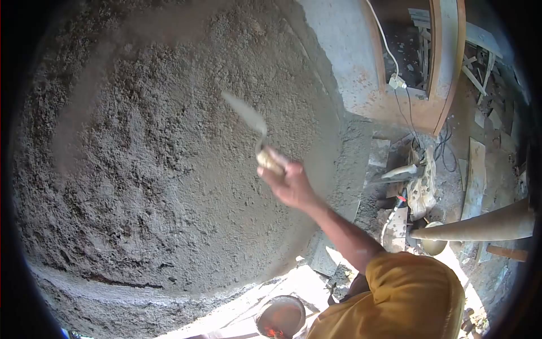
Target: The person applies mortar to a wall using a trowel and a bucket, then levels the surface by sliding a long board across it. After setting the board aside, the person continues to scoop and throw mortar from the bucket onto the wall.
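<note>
A bare arm in a yellow sleeve (406, 288) reaches up from the lower right, and its hand, my right hand (288, 179), is closed around the handle of a trowel (247, 113). The trowel's narrow blade points up and left over the rough grey plastered wall (141, 152); whether it touches the surface cannot be told. Around the hand the plaster looks smoother, while farther left it is coarse and lumpy. My left hand does not show.
A round pan (280, 316) lies at the bottom centre. At the upper right stand a wooden frame (446, 62) and a socket (397, 82) on a white cable. A pale pole (480, 225), a bucket (433, 246) and planks (474, 175) are at the right.
</note>
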Demonstrator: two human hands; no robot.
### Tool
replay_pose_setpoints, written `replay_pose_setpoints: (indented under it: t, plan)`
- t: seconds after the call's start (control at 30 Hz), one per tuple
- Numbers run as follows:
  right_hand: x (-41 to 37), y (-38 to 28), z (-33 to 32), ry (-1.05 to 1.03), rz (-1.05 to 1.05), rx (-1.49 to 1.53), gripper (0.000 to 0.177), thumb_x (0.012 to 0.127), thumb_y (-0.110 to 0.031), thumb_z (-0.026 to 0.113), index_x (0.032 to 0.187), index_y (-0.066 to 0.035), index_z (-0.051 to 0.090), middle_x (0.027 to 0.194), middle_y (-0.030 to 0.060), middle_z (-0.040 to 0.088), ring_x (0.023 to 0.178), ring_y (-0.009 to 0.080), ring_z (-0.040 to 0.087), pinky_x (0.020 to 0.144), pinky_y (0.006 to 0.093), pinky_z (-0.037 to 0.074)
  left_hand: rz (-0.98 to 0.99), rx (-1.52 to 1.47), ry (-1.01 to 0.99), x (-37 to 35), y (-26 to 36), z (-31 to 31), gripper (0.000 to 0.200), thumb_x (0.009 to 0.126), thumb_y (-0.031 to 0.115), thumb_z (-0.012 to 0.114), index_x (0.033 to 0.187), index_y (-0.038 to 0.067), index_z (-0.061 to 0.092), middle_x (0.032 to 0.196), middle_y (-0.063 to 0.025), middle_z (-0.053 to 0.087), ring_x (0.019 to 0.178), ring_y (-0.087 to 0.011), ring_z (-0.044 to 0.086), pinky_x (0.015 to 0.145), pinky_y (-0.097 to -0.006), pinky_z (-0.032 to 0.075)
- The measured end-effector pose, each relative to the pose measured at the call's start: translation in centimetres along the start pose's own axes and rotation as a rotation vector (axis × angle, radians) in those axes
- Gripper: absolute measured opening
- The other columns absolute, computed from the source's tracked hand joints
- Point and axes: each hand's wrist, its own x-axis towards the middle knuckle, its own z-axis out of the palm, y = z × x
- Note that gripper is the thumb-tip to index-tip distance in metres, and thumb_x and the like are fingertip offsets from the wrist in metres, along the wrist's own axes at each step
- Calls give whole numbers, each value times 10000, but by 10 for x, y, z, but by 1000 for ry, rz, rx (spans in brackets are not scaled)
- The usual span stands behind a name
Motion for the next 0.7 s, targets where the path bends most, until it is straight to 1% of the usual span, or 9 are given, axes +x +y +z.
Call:
replay_pose_setpoints:
  t: [0.07, 0.13, 0.2, 0.27, 0.3, 0.43, 0.5, 0.57, 0.7]
  plan:
    - [-49, 34, 7, -122, 72, -178, 565, 988, -272, 701, 1486, -59, 541, 1040, 127, 738, 662, 150, 670, 588, 304, 602, -14, -13, 0, 1, -6, -3, 343, 895, 267, 741, 1020, -47, 689, 963, -155, 690, 777, -236, 665, 669, -399, 590]
    - [-115, 163, 5, -102, -70, -237, 469, 996, -247, 693, 1399, -22, 608, 1027, 84, 765, 877, 132, 708, 753, 265, 588, -25, -33, 3, 2, -16, -13, 347, 892, 265, 738, 1023, -51, 685, 967, -156, 687, 779, -241, 665, 675, -402, 592]
    - [-196, 203, -40, -172, 279, -426, 380, 976, -246, 698, 1278, -17, 682, 985, 82, 768, 930, 148, 714, 834, 296, 573, -40, -51, 21, -1, -35, -38, 351, 890, 263, 735, 1027, -55, 681, 971, -157, 683, 781, -246, 664, 682, -405, 595]
    - [-286, 245, -111, -177, 786, -488, 246, 954, -287, 704, 1036, -60, 748, 840, 86, 747, 794, 185, 716, 693, 380, 553, -57, -100, 48, -7, -57, -68, 356, 887, 262, 733, 1030, -59, 677, 975, -158, 680, 782, -251, 663, 688, -408, 597]
    - [-354, 299, -161, -213, 476, -829, 273, 936, -317, 716, 863, -54, 708, 726, 73, 700, 661, 209, 682, 621, 403, 530, -73, -130, 63, -10, -68, -81, 358, 886, 261, 731, 1032, -61, 675, 977, -158, 678, 783, -253, 663, 692, -410, 599]
    - [-473, 209, -307, 129, 1155, -553, 371, 957, -341, 693, 701, -76, 649, 571, 28, 583, 452, 140, 556, 402, 323, 428, -62, -230, 69, -46, -57, -111, 365, 881, 237, 691, 1069, -72, 640, 977, -135, 637, 849, -257, 658, 753, -418, 601]
    - [-493, 171, -344, 164, 1185, -767, 413, 975, -399, 670, 736, -62, 660, 550, 33, 565, 443, 138, 548, 402, 318, 421, -110, -215, 14, -38, -63, -125, 337, 905, 264, 673, 1065, -31, 644, 971, -91, 624, 855, -216, 631, 783, -376, 590]
    - [-493, 158, -363, 321, 1501, -999, 423, 984, -356, 609, 740, -15, 663, 579, 80, 630, 470, 190, 620, 479, 357, 525, -130, -219, 5, -15, -99, -149, 295, 921, 272, 667, 1027, -3, 666, 971, -73, 634, 854, -197, 631, 791, -350, 583]
    - [-505, 175, -371, 283, 1449, -844, 418, 960, -422, 677, 754, -58, 666, 510, 33, 538, 379, 157, 513, 371, 314, 387, 55, -183, 27, -6, -141, -164, 219, 926, 212, 699, 946, -5, 713, 1053, -97, 692, 854, -188, 673, 734, -343, 591]
